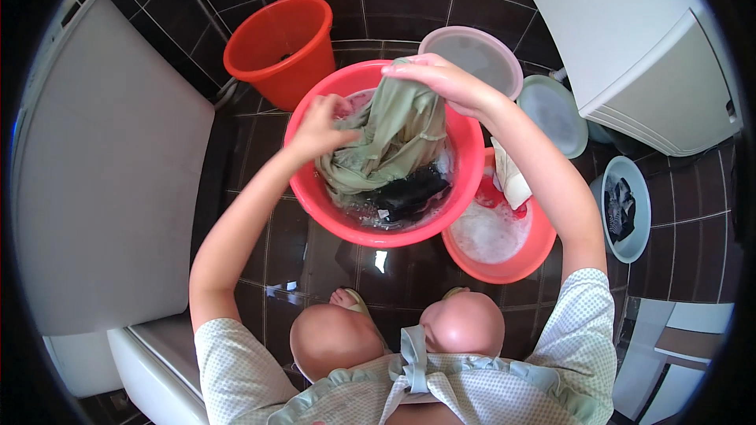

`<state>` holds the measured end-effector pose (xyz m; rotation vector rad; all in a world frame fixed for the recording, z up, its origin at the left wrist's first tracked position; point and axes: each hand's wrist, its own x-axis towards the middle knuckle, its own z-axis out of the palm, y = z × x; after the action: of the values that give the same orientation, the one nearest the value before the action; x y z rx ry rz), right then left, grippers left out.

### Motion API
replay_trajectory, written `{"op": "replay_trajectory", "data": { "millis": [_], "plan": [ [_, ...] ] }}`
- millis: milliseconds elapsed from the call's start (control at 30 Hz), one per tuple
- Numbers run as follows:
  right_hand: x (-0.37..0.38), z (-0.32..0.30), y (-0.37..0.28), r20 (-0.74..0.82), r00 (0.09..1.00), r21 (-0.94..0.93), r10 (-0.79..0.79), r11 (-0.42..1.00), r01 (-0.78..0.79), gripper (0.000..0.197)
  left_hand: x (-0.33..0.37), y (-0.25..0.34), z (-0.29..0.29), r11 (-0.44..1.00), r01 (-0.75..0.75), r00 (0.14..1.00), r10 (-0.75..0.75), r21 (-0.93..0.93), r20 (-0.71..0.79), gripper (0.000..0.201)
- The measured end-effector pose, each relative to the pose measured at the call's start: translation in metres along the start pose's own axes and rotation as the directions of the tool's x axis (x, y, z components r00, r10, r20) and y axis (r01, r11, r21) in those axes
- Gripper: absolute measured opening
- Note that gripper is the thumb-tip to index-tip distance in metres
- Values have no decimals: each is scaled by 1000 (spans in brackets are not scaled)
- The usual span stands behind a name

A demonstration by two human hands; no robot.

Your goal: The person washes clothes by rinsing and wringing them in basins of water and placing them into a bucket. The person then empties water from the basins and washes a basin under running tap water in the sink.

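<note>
Here, the right hand (443, 81) pinches the pale-green, crumpled fabric (404, 120), which hangs toward its seven o'clock into the round, red plastic basin (472, 165); the left hand (321, 127) curls, its grip unclear, the fabric at its three o'clock.

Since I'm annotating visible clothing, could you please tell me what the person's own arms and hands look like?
The left hand and right hand are ungloved, and both forearms are bare, with no watch or bracelet visible. The short sleeves are pale with a fine grey-green pattern, ending near the elbows.
</note>
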<state>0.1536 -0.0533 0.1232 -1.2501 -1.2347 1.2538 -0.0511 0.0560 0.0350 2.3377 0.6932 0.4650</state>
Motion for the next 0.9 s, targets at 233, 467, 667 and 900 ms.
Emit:
{"op": "replay_trajectory", "data": {
  "millis": [233,467,667,900],
  "plan": [
    [-4,-6,-12,77,994,-179,73,982,-58,36,9,-4,67,957,152,988,-151,-245,24,45],
    [-20,-43,68,-119,951,-986,-285,149,-78,40,20,-14,-28,995,94,982,-99,-41,-160,34],
    [-37,-34,93,-115,922,-984,-371,173,-53,44,11,32,-93,981,125,933,-66,146,-353,30],
    [-35,-72,53,-379,881,-312,282,858,-409,34,-19,23,-108,868,297,953,-244,398,-180,28]
  ]
}}
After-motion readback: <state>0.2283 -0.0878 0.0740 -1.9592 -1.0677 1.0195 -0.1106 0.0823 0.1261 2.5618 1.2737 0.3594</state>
